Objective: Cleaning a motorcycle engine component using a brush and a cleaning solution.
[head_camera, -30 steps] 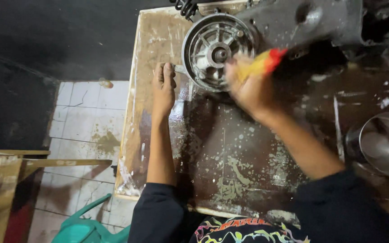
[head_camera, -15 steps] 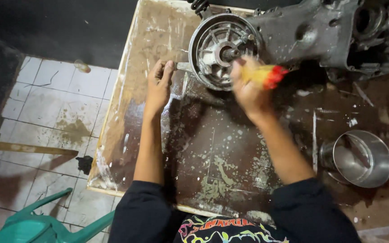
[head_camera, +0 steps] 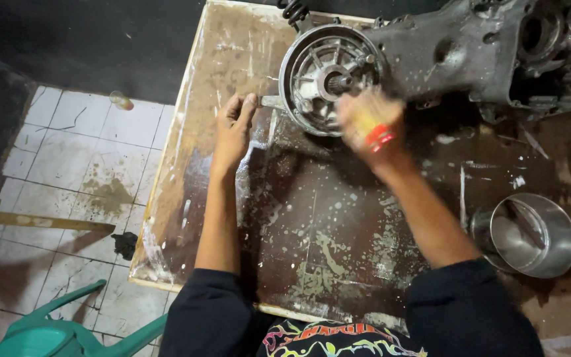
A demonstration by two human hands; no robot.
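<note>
A grimy grey engine case (head_camera: pixel 470 53) lies across the far side of a wet, stained wooden table (head_camera: pixel 232 59). Its round finned wheel (head_camera: pixel 328 76) faces me. My right hand (head_camera: pixel 370 122), blurred with motion, is closed around a brush with a yellow and red handle (head_camera: pixel 375 132) just below the wheel. My left hand (head_camera: pixel 234 129) rests flat on the table left of the wheel, fingertips near a small metal lever (head_camera: pixel 272 101) that sticks out from it.
A steel pot (head_camera: pixel 530 235) stands at the right of the table. A coil spring (head_camera: pixel 293 10) sits at the far edge. On the tiled floor at left are a green plastic chair (head_camera: pixel 54 330), a wooden plank (head_camera: pixel 28 220) and a small dark scrap (head_camera: pixel 125 244).
My right hand with the brush has shifted a little down and right under the wheel. The camera view has swung, so the table sits further right. My left hand stays flat by the wheel.
</note>
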